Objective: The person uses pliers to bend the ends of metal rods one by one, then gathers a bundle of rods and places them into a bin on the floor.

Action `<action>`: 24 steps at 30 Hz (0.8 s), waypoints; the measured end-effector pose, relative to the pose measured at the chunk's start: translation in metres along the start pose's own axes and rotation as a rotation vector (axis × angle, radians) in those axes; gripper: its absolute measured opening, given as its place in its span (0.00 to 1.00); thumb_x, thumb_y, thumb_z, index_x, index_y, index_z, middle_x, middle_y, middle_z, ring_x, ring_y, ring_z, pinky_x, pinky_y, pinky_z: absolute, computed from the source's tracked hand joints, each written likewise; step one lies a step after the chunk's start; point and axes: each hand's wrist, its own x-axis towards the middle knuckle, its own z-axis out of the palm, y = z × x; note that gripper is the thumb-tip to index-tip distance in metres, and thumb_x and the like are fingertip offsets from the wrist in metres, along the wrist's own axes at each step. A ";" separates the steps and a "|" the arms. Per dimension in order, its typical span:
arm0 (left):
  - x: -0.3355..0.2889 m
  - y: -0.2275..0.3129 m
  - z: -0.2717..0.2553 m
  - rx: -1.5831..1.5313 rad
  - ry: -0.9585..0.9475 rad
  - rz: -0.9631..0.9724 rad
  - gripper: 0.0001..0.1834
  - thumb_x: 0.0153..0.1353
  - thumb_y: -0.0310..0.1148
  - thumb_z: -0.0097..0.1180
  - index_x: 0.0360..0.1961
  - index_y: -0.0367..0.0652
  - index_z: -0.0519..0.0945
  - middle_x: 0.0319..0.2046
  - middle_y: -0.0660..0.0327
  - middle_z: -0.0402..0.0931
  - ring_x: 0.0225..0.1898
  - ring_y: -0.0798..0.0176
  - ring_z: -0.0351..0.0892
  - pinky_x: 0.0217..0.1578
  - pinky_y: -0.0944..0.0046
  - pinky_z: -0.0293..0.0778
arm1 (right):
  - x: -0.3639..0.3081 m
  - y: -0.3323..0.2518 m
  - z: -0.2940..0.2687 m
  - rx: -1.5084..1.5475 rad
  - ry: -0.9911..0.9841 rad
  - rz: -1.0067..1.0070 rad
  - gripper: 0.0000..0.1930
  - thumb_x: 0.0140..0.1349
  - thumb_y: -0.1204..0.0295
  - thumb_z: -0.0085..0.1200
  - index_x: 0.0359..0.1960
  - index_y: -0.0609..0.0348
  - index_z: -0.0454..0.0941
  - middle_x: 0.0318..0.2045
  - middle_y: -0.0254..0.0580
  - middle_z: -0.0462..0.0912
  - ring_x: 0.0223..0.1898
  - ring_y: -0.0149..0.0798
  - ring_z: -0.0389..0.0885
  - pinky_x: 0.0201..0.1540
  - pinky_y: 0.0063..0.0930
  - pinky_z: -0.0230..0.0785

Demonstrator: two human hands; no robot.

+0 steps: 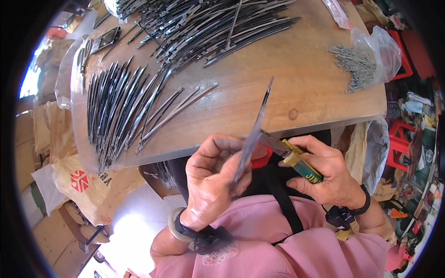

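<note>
In front of my body, my left hand (215, 169) is closed on a long, thin dark strip (256, 125), held upright at a tilt and partly blurred. My right hand (324, 169) grips a pair of pliers (296, 162) with yellow-and-green handles. The metal jaws point left and meet or come very close to the strip; contact is hard to make out. On the table, a fanned row of similar glossy dark strips (118, 106) lies to the left. A larger heap of dark metal strips (199, 32) covers the far side.
The wooden table (306, 99) has its near edge just beyond my hands. Thin metal pins (354, 67) spill from a clear plastic bag (387, 51) at the right. A phone-like dark device (105, 40) lies far left. Red stools (399, 146) and clutter stand to the right.
</note>
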 end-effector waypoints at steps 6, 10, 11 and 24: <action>-0.001 -0.001 0.008 0.149 0.140 0.089 0.06 0.62 0.21 0.57 0.38 0.37 0.74 0.23 0.58 0.73 0.13 0.71 0.63 0.12 0.71 0.56 | 0.004 -0.003 0.006 -0.099 -0.054 -0.064 0.21 0.49 0.69 0.71 0.41 0.70 0.80 0.47 0.54 0.78 0.43 0.50 0.81 0.45 0.34 0.74; 0.006 -0.012 0.005 0.248 0.167 0.078 0.06 0.60 0.24 0.59 0.35 0.36 0.74 0.21 0.60 0.73 0.12 0.71 0.64 0.12 0.72 0.56 | 0.000 0.004 0.011 -0.326 -0.038 -0.180 0.15 0.49 0.73 0.65 0.35 0.69 0.76 0.40 0.52 0.75 0.34 0.51 0.78 0.34 0.39 0.73; 0.006 -0.015 0.001 0.295 0.156 0.084 0.07 0.60 0.24 0.59 0.35 0.36 0.73 0.21 0.60 0.73 0.12 0.71 0.64 0.12 0.72 0.56 | -0.002 0.009 0.012 -0.341 -0.081 -0.169 0.17 0.50 0.71 0.65 0.37 0.69 0.76 0.39 0.51 0.74 0.34 0.50 0.78 0.33 0.38 0.73; 0.011 0.000 0.000 0.295 0.104 -0.018 0.04 0.65 0.26 0.56 0.37 0.38 0.75 0.18 0.62 0.71 0.11 0.71 0.62 0.11 0.72 0.54 | 0.009 0.002 0.011 -0.185 -0.060 -0.051 0.14 0.50 0.74 0.65 0.38 0.66 0.79 0.36 0.49 0.76 0.30 0.52 0.78 0.32 0.37 0.73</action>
